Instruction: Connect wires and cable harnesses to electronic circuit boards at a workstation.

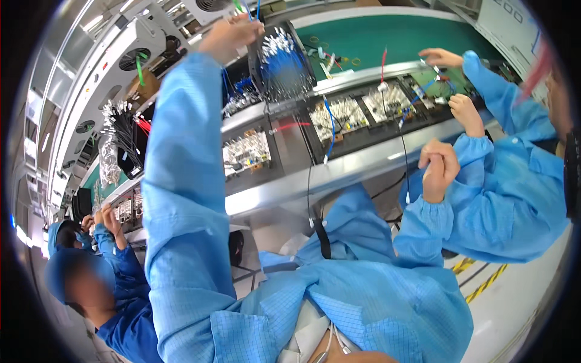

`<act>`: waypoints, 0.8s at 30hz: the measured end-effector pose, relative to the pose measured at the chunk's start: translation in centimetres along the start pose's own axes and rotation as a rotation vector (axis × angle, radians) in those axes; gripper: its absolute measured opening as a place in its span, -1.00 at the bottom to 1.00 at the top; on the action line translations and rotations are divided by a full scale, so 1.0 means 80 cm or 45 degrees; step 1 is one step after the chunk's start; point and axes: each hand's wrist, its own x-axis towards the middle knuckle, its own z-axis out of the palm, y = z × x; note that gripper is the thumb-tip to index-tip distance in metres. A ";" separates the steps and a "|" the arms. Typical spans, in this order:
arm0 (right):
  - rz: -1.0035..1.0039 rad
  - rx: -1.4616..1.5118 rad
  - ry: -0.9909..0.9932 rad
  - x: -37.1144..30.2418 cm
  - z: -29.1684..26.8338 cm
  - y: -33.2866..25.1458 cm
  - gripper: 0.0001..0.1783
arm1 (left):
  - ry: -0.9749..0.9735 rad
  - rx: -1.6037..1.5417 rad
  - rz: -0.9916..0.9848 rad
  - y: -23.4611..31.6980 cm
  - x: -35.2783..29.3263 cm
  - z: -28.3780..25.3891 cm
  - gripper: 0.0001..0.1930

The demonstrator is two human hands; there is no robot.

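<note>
My left hand (233,37) is stretched far forward, beside the upper left edge of a black bin (307,63) full of blue wires (283,66) with white ends. Its fingers are closed on thin blue wire (258,11) that shows above them. Near my chest, in front of the line's metal edge, my right hand (439,169) is curled closed, with nothing visible in it. White-component circuit boards (339,119) sit in black trays on the line. A blue wire (330,130) lies over one, and black wires (404,163) hang down past the metal edge (272,190).
At right, a co-worker's hands (466,115) are over a green board (426,81). Another person in blue (124,290) works at far left. Bundles of black wires (124,139) hang by fan units (134,58). A green mat (393,39) lies behind the boards.
</note>
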 end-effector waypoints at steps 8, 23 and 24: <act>0.319 -0.107 -0.357 0.017 0.044 -0.099 -0.72 | -0.507 0.429 0.301 0.120 -0.182 0.232 -0.71; -0.013 -0.574 -0.594 -0.030 0.027 -0.034 -0.74 | -0.268 0.368 0.643 -0.049 -0.255 0.344 -0.78; 0.009 -0.588 -0.601 -0.026 0.027 -0.026 -0.74 | -0.275 0.346 0.630 -0.054 -0.250 0.342 -0.78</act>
